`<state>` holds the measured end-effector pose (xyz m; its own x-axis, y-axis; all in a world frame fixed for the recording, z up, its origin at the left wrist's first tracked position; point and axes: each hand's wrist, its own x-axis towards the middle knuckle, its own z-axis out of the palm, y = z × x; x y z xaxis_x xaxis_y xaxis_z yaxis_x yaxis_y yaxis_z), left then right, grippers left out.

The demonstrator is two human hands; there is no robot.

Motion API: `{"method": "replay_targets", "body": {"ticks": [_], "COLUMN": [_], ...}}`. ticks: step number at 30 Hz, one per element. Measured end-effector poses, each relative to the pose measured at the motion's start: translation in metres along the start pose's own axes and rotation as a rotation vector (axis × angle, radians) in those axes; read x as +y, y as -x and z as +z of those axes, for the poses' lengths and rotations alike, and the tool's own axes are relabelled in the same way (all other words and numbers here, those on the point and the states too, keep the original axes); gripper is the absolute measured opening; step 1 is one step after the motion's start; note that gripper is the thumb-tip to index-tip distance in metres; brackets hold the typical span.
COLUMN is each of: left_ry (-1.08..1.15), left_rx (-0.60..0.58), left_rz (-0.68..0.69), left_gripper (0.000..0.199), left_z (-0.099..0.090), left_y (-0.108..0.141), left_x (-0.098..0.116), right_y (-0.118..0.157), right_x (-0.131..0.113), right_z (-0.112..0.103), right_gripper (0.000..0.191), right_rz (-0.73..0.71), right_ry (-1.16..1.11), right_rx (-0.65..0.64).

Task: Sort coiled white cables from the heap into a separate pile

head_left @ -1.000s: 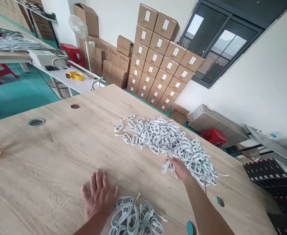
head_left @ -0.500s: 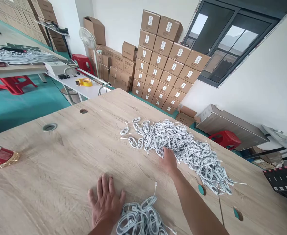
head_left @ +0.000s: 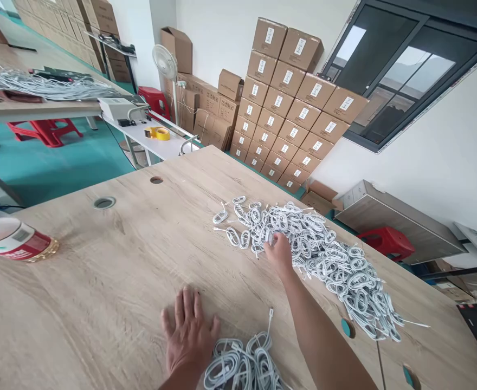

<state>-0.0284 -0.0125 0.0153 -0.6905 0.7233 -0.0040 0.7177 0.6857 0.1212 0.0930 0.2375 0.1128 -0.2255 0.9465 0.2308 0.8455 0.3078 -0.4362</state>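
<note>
1. The right hand [head_left: 279, 254] was down at the near edge of a loose heap of white coiled cables [head_left: 328, 254], which lay towards the right of a pale wood-grain worktop [head_left: 100, 281].
2. Its fingers were bunched together among the loops. Whether they pinched a cable was hidden.
3. The left hand [head_left: 188, 336] was spread flat on the worktop, holding nothing, just beside a smaller bundle of grey-white looped cables [head_left: 242, 368] at the near edge. One connector end stood up from that bundle.
4. At the left lay a red-and-white can with a gold rim [head_left: 14, 238], on its side. Its label was too blurred to read.
5. Far off stood stacked brown cardboard cartons [head_left: 295, 103], each with a white label, but no writing could be read. A yellow roll of tape [head_left: 159, 133] lay on a white side table [head_left: 169, 146].
</note>
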Motion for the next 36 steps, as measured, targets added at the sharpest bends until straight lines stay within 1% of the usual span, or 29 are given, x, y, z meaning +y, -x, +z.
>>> {"method": "replay_targets", "body": {"ticks": [2,3,5,6,8,10,12,13,14,15,16,17,18,19,20,21,22,24,25,26,27,29,30,31,32,34,36], "left_ry": [0.005,0.009,0.017,0.02,0.032,0.047,0.048,0.04,0.028,0.015,0.003,-0.009,-0.02,-0.029,-0.036,-0.039,-0.038,-0.019,-0.002,0.019,0.037,0.054,0.051,0.046,0.042,0.048,0.059], "left_rx": [0.01,0.013,0.014,0.014,0.016,0.016,0.005,-0.001,-0.007,-0.011,-0.016,-0.019,-0.022,-0.026,-0.028,-0.026,-0.022,-0.004,0.007,0.019,0.03,0.048,0.055,0.06,0.064,0.066,0.063], "left_rz": [0.011,0.014,0.018,0.017,0.015,0.016,0.011,0.006,0.004,0.004,0.003,0.004,0.005,0.006,0.005,0.002,0.001,0.0,0.002,0.002,0.001,0.0,0.002,0.005,0.009,0.013,0.012], "left_gripper": [0.076,0.077,0.078,0.078,0.078,0.078,0.078,0.079,0.079,0.079,0.078,0.078,0.077,0.077,0.076,0.076,0.076,0.075,0.075,0.075,0.074,0.074,0.074,0.075,0.076,0.077,0.077], "left_z": [0.004,0.007,0.01,0.012,0.012,0.012,0.01,0.008,0.007,0.005,0.003,0.002,0.0,-0.002,-0.003,-0.003,-0.003,-0.002,-0.001,0.001,0.003,0.006,0.007,0.008,0.009,0.01,0.009], "left_y": [0.0,0.0,0.0,0.0,0.001,0.001,0.001,0.001,0.001,0.001,0.001,0.001,0.0,0.0,0.0,0.0,-0.001,-0.002,-0.002,-0.002,-0.002,-0.003,-0.003,-0.003,-0.003,-0.003,-0.003], "left_x": [-0.002,-0.003,-0.004,-0.004,-0.004,-0.003,-0.002,-0.002,-0.001,-0.001,0.0,0.0,0.001,0.002,0.002,0.002,0.003,0.002,0.002,0.002,0.001,0.0,-0.001,-0.001,-0.002,-0.002,-0.001], "right_y": [-0.016,-0.023,-0.034,-0.039,-0.044,-0.039,-0.02,-0.005,0.014,0.034,0.054,0.072,0.086,0.095,0.097,0.093,0.083,0.052,0.034,0.017,0.002,-0.018,-0.024,-0.027,-0.027,-0.024,-0.017], "right_x": [-0.021,-0.028,-0.032,-0.03,-0.022,-0.01,0.001,0.006,0.012,0.018,0.023,0.029,0.034,0.04,0.044,0.048,0.05,0.052,0.05,0.047,0.043,0.034,0.031,0.029,0.028,0.033,0.044], "right_z": [0.012,0.017,0.021,0.02,0.011,-0.004,-0.025,-0.036,-0.047,-0.057,-0.065,-0.072,-0.076,-0.077,-0.076,-0.071,-0.065,-0.045,-0.034,-0.022,-0.011,0.007,0.012,0.015,0.015,0.01,0.001], "right_gripper": [0.04,0.042,0.044,0.044,0.039,0.033,0.027,0.025,0.026,0.028,0.033,0.04,0.05,0.06,0.068,0.072,0.074,0.075,0.077,0.079,0.081,0.08,0.077,0.073,0.068,0.056,0.044], "right_rz": [0.029,0.03,0.026,0.026,0.05,0.102,0.156,0.179,0.193,0.197,0.187,0.162,0.128,0.1,0.088,0.094,0.119,0.195,0.233,0.268,0.301,0.348,0.365,0.381,0.393,0.389,0.337], "right_ry": [0.082,0.136,0.203,0.196,0.104,-0.048,-0.21,-0.289,-0.372,-0.46,-0.539,-0.591,-0.607,-0.588,-0.547,-0.497,-0.45,-0.376,-0.343,-0.31,-0.28,-0.221,-0.18,-0.133,-0.084,-0.017,-0.022], "right_rx": [-0.007,-0.02,-0.06,-0.079,-0.102,-0.096,-0.09,-0.114,-0.183,-0.304,-0.469,-0.664,-0.847,-0.97,-1.004,-0.945,-0.812,-0.455,-0.303,-0.182,-0.086,0.048,0.081,0.085,0.061,-0.026,-0.08]}}
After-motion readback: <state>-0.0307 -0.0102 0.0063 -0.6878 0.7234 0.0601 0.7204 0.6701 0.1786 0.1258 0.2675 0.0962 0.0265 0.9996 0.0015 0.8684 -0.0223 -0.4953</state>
